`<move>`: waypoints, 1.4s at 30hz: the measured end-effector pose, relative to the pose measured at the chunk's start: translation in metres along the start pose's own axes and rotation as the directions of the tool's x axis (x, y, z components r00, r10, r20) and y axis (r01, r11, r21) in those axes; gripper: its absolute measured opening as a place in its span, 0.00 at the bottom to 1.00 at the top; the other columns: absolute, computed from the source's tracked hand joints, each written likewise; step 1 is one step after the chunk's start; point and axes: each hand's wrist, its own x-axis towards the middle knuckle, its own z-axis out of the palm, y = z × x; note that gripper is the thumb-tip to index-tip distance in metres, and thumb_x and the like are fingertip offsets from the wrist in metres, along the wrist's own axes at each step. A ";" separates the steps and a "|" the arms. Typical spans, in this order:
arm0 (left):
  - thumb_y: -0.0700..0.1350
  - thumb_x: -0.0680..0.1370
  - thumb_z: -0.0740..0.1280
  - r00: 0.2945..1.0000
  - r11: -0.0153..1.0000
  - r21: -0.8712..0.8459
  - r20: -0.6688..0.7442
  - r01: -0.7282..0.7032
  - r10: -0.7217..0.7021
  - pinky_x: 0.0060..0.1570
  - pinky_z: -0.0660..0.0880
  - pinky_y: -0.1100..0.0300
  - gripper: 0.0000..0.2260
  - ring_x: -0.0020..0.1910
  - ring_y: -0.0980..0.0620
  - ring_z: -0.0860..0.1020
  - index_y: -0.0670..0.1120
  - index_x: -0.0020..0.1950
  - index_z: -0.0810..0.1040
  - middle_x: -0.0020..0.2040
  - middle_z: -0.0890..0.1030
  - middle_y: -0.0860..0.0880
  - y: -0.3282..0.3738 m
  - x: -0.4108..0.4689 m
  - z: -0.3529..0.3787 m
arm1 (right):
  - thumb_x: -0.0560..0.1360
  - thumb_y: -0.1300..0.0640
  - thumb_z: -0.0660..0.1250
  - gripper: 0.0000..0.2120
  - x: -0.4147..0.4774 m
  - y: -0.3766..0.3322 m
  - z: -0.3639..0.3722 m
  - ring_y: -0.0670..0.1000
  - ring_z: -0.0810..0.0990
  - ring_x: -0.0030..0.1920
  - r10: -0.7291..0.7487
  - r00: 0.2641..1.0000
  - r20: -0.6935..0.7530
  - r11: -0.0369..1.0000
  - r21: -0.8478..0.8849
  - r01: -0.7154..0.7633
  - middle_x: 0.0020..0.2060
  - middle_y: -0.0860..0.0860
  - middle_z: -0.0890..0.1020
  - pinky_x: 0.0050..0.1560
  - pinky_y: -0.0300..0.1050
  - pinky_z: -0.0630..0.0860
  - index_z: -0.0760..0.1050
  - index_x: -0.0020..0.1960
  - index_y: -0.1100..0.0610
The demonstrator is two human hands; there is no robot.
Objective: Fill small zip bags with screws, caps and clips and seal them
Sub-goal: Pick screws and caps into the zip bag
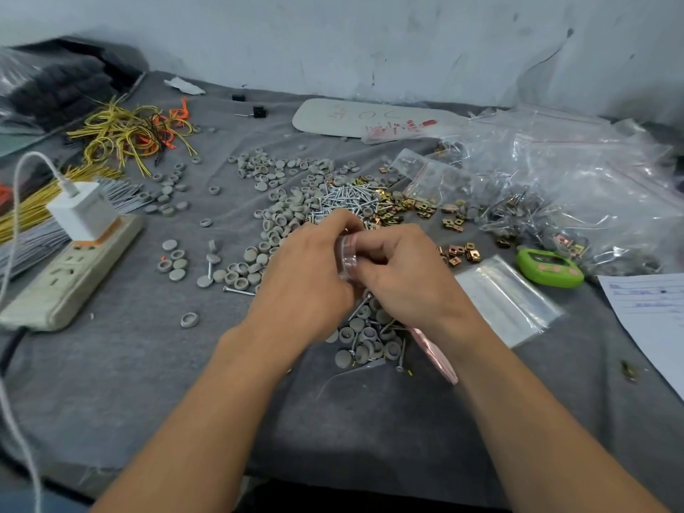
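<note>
Head view looks down on a grey-clothed tabletop (148,364). Near its middle both hands meet on a small zip bag (348,255). The left hand (307,272) and right hand (405,279) curl their fingers round it and pinch its pink-striped top between them. Grey caps (281,179) lie spread behind and beneath the hands, with a heap of screws (344,199) and brass clips (403,208) just beyond. A stack of empty bags (507,301) and a green timer (549,267) lie toward the right edge. A power strip (70,275) lies at the left edge.
</note>
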 end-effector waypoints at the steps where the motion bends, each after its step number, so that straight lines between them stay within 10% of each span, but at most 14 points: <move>1: 0.45 0.72 0.72 0.999 1.000 -0.010 -0.016 0.028 -0.029 0.43 0.74 0.53 0.18 0.46 0.51 0.78 0.60 0.56 0.71 0.48 0.81 0.54 -0.001 0.000 0.000 | 0.74 0.65 0.69 0.13 0.000 -0.001 0.000 0.42 0.86 0.42 0.004 0.995 -0.095 0.999 0.049 0.001 0.39 0.43 0.88 0.44 0.41 0.82 0.88 0.48 0.50; 6: 0.48 0.73 0.77 0.980 0.985 -0.120 -0.137 0.128 -0.144 0.39 0.70 0.67 0.19 0.45 0.63 0.78 0.62 0.54 0.70 0.46 0.81 0.59 -0.004 0.003 -0.005 | 0.72 0.65 0.67 0.16 -0.003 0.005 -0.016 0.42 0.85 0.34 0.138 0.876 -0.462 0.990 0.067 -0.121 0.34 0.42 0.86 0.34 0.40 0.80 0.86 0.40 0.46; 13: 0.46 0.73 0.74 0.967 0.988 -0.101 -0.218 0.114 -0.134 0.46 0.71 0.55 0.20 0.50 0.52 0.77 0.64 0.53 0.66 0.52 0.81 0.57 0.003 0.004 -0.004 | 0.70 0.58 0.74 0.08 -0.020 0.000 -0.021 0.33 0.81 0.36 0.155 0.981 -0.113 0.919 -0.349 -0.185 0.31 0.34 0.82 0.35 0.23 0.70 0.87 0.40 0.44; 20: 0.46 0.74 0.74 0.977 0.990 -0.068 -0.166 0.121 -0.131 0.44 0.71 0.57 0.21 0.48 0.54 0.77 0.64 0.54 0.66 0.51 0.80 0.57 -0.002 0.002 -0.006 | 0.75 0.45 0.74 0.08 -0.040 -0.008 -0.008 0.50 0.69 0.50 0.150 0.984 -0.091 0.679 -0.714 -0.170 0.43 0.46 0.80 0.60 0.50 0.67 0.84 0.53 0.44; 42: 0.42 0.72 0.75 0.986 0.992 0.021 -0.118 0.122 -0.119 0.42 0.68 0.55 0.26 0.46 0.51 0.76 0.63 0.56 0.64 0.49 0.79 0.55 -0.006 -0.001 -0.006 | 0.73 0.43 0.74 0.06 -0.036 -0.008 -0.013 0.51 0.80 0.46 0.311 0.948 -0.066 0.680 -0.682 -0.270 0.42 0.43 0.83 0.42 0.44 0.74 0.83 0.47 0.43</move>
